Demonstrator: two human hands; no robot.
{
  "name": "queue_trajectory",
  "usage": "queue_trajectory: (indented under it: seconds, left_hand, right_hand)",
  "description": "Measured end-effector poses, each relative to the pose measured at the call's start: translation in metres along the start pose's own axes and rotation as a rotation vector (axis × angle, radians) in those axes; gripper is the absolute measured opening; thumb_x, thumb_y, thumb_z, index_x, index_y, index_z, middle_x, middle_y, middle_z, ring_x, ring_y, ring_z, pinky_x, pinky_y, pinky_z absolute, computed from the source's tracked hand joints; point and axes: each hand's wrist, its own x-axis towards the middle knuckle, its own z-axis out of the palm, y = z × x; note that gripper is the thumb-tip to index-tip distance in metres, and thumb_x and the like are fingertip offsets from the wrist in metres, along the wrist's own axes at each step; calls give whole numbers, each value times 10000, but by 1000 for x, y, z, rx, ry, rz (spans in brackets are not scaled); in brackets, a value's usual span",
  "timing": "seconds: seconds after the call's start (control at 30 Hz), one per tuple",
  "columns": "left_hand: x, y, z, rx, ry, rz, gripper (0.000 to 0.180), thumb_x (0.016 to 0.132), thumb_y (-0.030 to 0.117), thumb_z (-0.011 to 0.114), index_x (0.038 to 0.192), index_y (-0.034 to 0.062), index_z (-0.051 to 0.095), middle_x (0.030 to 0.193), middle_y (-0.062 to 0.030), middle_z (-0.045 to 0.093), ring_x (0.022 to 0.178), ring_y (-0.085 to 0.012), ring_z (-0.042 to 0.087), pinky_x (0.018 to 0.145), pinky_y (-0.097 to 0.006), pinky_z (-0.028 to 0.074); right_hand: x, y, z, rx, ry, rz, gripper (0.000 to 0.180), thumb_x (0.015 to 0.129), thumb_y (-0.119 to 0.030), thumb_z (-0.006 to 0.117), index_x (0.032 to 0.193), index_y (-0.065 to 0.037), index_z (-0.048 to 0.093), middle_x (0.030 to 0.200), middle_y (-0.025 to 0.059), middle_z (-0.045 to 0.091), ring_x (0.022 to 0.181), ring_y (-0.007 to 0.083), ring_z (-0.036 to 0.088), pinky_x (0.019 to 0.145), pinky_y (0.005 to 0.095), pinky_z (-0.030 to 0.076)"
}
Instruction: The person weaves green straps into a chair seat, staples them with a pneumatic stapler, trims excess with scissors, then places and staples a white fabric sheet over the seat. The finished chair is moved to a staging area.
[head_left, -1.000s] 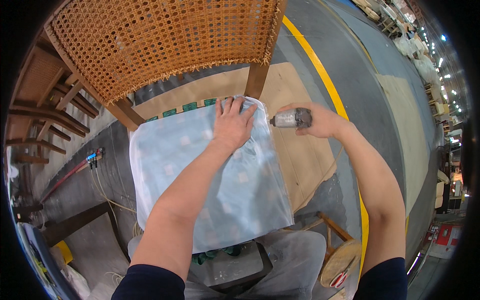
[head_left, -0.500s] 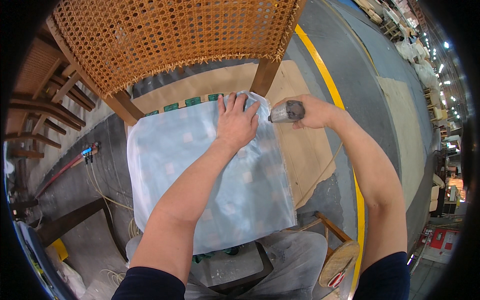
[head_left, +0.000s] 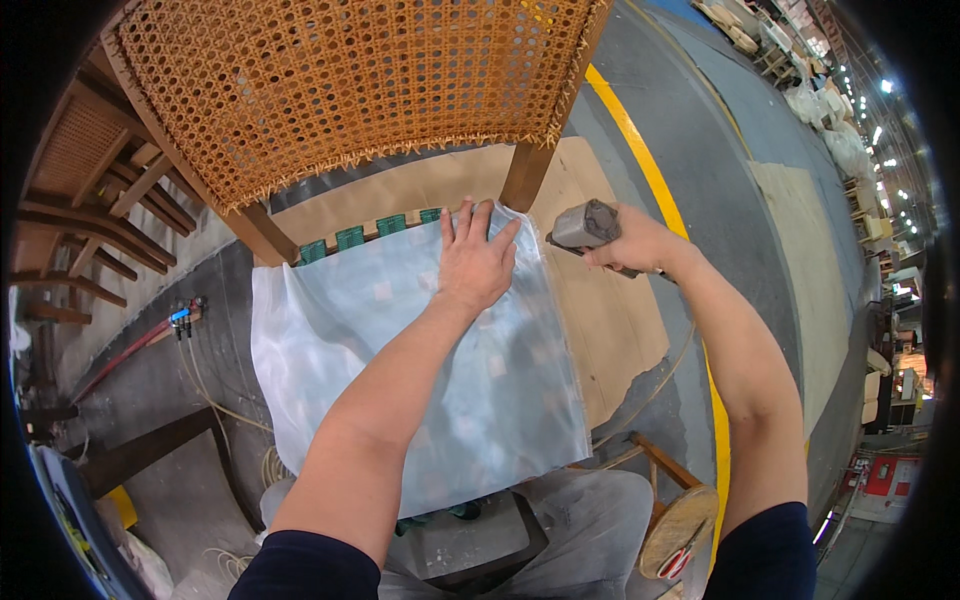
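A thin, whitish see-through sheet of cloth [head_left: 400, 400] covers the seat of a wooden chair with a woven cane back [head_left: 350, 90]. Green webbing straps [head_left: 350, 237] show beyond its far edge. My left hand [head_left: 475, 255] lies on the cloth near the far right corner, its fingers spread toward the chair's right back post [head_left: 528, 175]. To the right of that corner, my right hand [head_left: 635, 245] is wrapped round a grey staple gun [head_left: 585, 226]. The gun's nose points left at the seat's edge and stands a little apart from the cloth.
Cardboard [head_left: 600, 330] lies under the chair. A round wooden stool [head_left: 680, 530] with red-handled scissors [head_left: 674, 562] stands at the lower right. More wooden chairs [head_left: 90, 200] are stacked at the left. A hose [head_left: 650, 375] runs below my right hand, and a yellow line [head_left: 640, 140] marks the floor.
The staple gun has moved slightly away from the cloth's corner and turned, showing more of its body. The cloth's far left part now has folds and sits nearer me, baring more webbing.
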Motion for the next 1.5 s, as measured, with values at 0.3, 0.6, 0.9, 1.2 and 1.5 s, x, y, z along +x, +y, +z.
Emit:
queue_trajectory:
  seconds: [0.3, 0.6, 0.9, 1.2, 1.5]
  left_hand:
    - [1, 0, 1, 3, -14, -45, 470, 994, 293, 641, 1464, 276, 634, 1592, -145, 465, 1553, -442, 312, 1283, -668, 185]
    - [1, 1, 2, -28, 5, -52, 464, 981, 278, 644, 1445, 274, 650, 1573, -139, 480, 1529, -438, 353, 1276, -663, 200]
    - [2, 1, 2, -20, 42, -50, 462, 957, 264, 663, 1419, 263, 674, 1571, -135, 484, 1528, -430, 359, 1268, -666, 215]
    - [0, -2, 0, -21, 40, -44, 452, 960, 259, 662, 1411, 259, 674, 1570, -139, 484, 1527, -431, 363, 1262, -678, 220]
    - [4, -9, -21, -154, -6, -100, 461, 1009, 271, 645, 1467, 225, 645, 1640, -182, 441, 1549, -421, 350, 1277, -601, 254]
  right_hand:
    - [23, -21, 12, -28, 157, 35, 386, 807, -198, 890, 1085, 3, 713, 808, 71, 702, 596, 164, 608, 605, 358, 502]
    - [47, -5, 26, 82, 192, -29, 449, 830, -203, 883, 1177, 14, 697, 827, 87, 711, 596, 181, 618, 603, 353, 509]
    - [36, -9, 25, 21, 240, -1, 387, 829, -190, 868, 1117, 21, 719, 800, 79, 708, 626, 178, 647, 609, 362, 525]
    - [52, -2, 36, 19, 227, 14, 399, 810, -200, 871, 1103, 27, 723, 840, 108, 726, 643, 200, 672, 648, 383, 547]
    - [25, -25, 39, -34, 241, 29, 473, 788, -229, 890, 1128, 37, 697, 855, 132, 741, 674, 221, 715, 646, 388, 558]
